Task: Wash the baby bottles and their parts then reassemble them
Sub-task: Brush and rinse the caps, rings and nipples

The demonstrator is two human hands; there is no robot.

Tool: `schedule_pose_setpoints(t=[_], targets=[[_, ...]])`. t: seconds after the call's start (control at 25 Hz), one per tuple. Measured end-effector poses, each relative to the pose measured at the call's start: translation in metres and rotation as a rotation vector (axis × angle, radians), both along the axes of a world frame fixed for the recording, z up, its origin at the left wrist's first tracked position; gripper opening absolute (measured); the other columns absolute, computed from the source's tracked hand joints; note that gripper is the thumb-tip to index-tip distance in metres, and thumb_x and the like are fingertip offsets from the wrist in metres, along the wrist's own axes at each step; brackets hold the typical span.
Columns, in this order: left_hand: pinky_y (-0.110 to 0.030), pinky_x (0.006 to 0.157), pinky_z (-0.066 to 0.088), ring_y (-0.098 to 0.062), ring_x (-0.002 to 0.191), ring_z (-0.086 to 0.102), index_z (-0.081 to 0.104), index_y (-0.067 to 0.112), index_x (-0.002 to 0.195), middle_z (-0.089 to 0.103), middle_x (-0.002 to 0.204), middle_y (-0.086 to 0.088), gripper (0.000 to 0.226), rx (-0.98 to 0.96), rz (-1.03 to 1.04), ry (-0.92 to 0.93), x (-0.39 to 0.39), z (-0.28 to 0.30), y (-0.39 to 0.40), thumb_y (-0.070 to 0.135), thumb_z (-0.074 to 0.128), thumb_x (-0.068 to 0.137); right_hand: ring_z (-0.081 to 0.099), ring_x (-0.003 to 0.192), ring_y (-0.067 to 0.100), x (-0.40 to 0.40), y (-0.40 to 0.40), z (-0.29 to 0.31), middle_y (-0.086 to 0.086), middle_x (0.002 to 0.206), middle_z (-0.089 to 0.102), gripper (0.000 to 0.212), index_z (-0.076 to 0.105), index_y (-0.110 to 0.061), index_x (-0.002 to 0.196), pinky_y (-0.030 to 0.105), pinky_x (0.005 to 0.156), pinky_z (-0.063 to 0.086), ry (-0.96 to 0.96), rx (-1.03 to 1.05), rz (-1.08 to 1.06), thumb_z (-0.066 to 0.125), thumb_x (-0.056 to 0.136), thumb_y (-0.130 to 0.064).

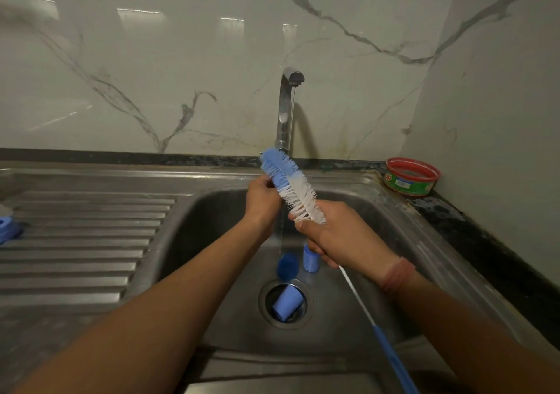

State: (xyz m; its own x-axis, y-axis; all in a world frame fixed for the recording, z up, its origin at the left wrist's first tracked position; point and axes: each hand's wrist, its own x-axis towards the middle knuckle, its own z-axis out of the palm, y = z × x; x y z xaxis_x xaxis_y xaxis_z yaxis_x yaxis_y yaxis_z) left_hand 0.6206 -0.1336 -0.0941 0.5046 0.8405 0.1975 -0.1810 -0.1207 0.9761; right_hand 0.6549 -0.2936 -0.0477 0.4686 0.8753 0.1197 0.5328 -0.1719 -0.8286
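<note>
Both my arms reach out over the steel sink (391,212), which fills most of what's under me, with its ribbed draining board (91,236) off to the left of my left hand (261,197). That left hand is raised over the basin, fingers curled against the blue end of the bottle brush (289,186), touching the bristles from the left side. My right hand (339,236) sits a bit lower and closer to me, fingers wrapped tight round the brush's wire stem right below the white bristles, so the brush head slants up and left from my right fist toward my left fingertips. The blue brush handle (391,357) trails down and right past my right wrist. The tap (286,112) stands just behind the brush tip and a thin stream of water runs down between my two hands.

Below my right fingers, down in the basin, a small blue bottle part (311,257) stands upright, and just left of it there's a round dark blue piece (287,268). Nearer me, a blue cap (286,304) lies tilted in the drain. Far left of my left hand, another blue part (9,227) rests on the draining board. A red and green tub (410,178) sits on the counter, right of my right hand.
</note>
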Motion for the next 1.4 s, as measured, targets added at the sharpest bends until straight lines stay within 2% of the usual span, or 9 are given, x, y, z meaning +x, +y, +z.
schedule_pose_setpoints(t=[0.2,0.36,0.52,0.72,0.88,1.08,1.24,1.4], targets=[[-0.027,0.08,0.059,-0.014,0.094,0.069,0.068,0.023,0.097,0.072,0.096,0.002,0.019,0.031,0.024,0.002,0.001,-0.001,0.0,0.005,0.063,0.093,0.039,0.029,0.004,0.013,0.0,0.001,0.003,0.051,0.049,0.014,0.062,-0.006,0.091,0.018,0.034,0.031,0.053,-0.013,-0.115,0.052,0.095,-0.016],[-0.027,0.081,0.058,-0.017,0.096,0.07,0.068,0.012,0.108,0.073,0.101,-0.004,0.014,0.008,0.024,-0.009,0.002,-0.003,0.004,0.011,0.063,0.095,0.041,0.032,0.006,0.008,0.002,-0.003,0.0,0.051,0.05,0.015,0.06,-0.011,0.086,0.022,0.038,0.033,-0.07,-0.024,-0.076,0.052,0.095,-0.02],[-0.03,0.085,0.056,-0.015,0.095,0.068,0.065,0.016,0.103,0.07,0.098,-0.001,0.011,-0.04,0.085,-0.006,0.005,-0.002,0.005,0.014,0.067,0.092,0.043,0.035,0.004,0.023,0.001,-0.002,-0.002,0.051,0.05,0.015,0.063,-0.011,0.097,0.02,0.039,0.033,-0.056,-0.015,-0.138,0.053,0.096,-0.023],[-0.025,0.071,0.056,-0.015,0.087,0.069,0.066,0.011,0.107,0.072,0.101,-0.006,0.013,-0.051,0.114,0.016,0.002,-0.004,0.008,0.016,0.062,0.096,0.042,0.032,0.002,0.01,0.003,-0.005,-0.002,0.053,0.051,0.015,0.06,-0.015,0.087,0.018,0.038,0.033,-0.128,-0.029,-0.056,0.052,0.097,-0.024],[-0.028,0.076,0.058,-0.016,0.088,0.067,0.065,0.016,0.102,0.069,0.097,-0.003,0.011,-0.065,0.115,-0.007,0.003,0.001,0.006,0.011,0.065,0.093,0.041,0.032,0.002,0.023,0.0,-0.004,-0.001,0.051,0.051,0.017,0.061,-0.01,0.094,0.018,0.036,0.033,-0.003,-0.038,-0.126,0.053,0.096,-0.025],[-0.024,0.069,0.055,-0.017,0.089,0.068,0.063,0.017,0.097,0.069,0.099,-0.006,0.006,-0.096,0.136,-0.014,0.002,0.0,0.006,0.014,0.066,0.093,0.043,0.032,0.002,0.01,0.004,-0.006,-0.003,0.052,0.051,0.016,0.058,-0.016,0.082,0.02,0.039,0.034,-0.114,-0.041,-0.065,0.053,0.096,-0.022],[-0.024,0.069,0.054,-0.012,0.083,0.063,0.059,0.02,0.097,0.064,0.094,-0.002,0.013,-0.113,0.171,-0.013,0.003,0.004,0.003,0.011,0.066,0.092,0.042,0.033,0.004,0.019,0.0,-0.002,0.001,0.054,0.052,0.016,0.061,-0.01,0.096,0.019,0.037,0.034,0.004,-0.06,-0.109,0.052,0.096,-0.023],[-0.021,0.063,0.051,-0.012,0.079,0.063,0.06,0.012,0.098,0.067,0.096,-0.008,0.007,-0.127,0.159,0.017,0.003,0.002,0.005,0.013,0.065,0.094,0.041,0.034,0.004,0.009,0.001,-0.004,-0.003,0.049,0.049,0.015,0.059,-0.015,0.084,0.021,0.038,0.034,-0.023,-0.018,-0.055,0.053,0.096,-0.022]])
